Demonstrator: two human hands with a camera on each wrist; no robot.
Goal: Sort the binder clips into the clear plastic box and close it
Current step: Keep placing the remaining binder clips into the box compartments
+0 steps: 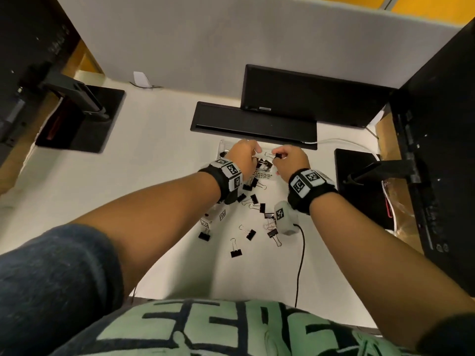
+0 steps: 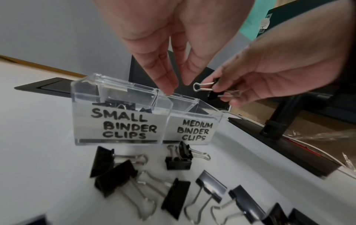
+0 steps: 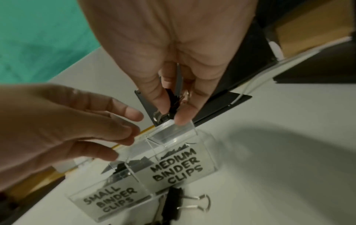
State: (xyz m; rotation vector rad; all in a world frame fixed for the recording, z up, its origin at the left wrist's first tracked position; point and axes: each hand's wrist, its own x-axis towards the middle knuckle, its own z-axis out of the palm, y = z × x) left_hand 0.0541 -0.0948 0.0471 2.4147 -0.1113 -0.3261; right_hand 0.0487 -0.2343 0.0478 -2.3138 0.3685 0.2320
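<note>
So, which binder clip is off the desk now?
The binder clip pinched in the right hand, over the clear box; the others lie on the desk.

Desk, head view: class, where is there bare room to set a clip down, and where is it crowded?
Bare white desk lies left of the clear plastic box, toward the black stand base, and near the front edge below the loose binder clips. It is crowded between the wrists and at the box, where both hands work.
</note>
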